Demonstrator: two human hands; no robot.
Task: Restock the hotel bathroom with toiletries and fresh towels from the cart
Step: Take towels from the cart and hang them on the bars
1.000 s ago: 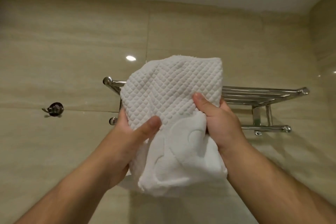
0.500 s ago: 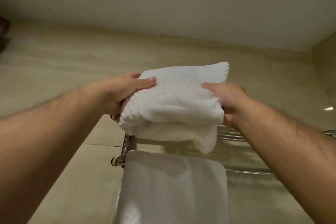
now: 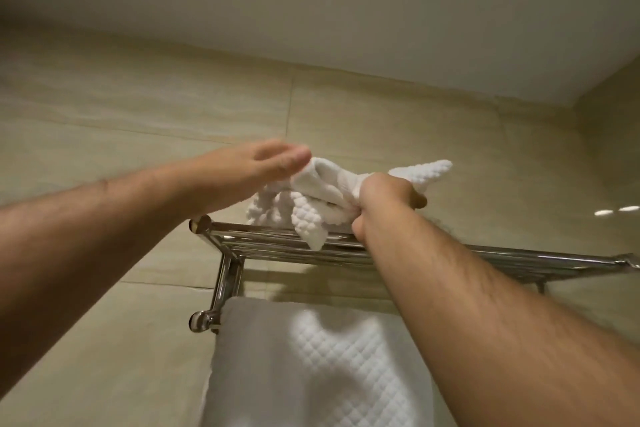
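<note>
At centre frame, find the waffle towel [image 3: 311, 218] bunched on top of the chrome rack [image 3: 256, 243], one corner drooping over the front rail. Note the right hand [image 3: 384, 201] clenched round its gathered middle. Note too the left hand [image 3: 273, 163], flat, fingers straight and blurred, laid against the upper left fold; hard to say whether pressing or only brushing.

Judging by the task: setting a fresh towel on the shelf, not yet neat. To finish well:
- Loosen the right fist and spread the bunch flat along the rails.
- Smooth with the flat left palm from left toward right.
- Tuck the drooping corner back behind the front rail.
- Keep the folded edge parallel to that rail.

Mind the edges. Watch the end knob [image 3: 200, 224] just below the left wrist. Expect little room to push backward, with wall tile close behind the towel. Use the bare rail running toward the right of frame for any sliding. Avoid dragging down onto the hanging towel [image 3: 311, 357] draped over the lower bar [image 3: 204, 319] at bottom centre. Lift freely upward into open air below the ceiling.
</note>
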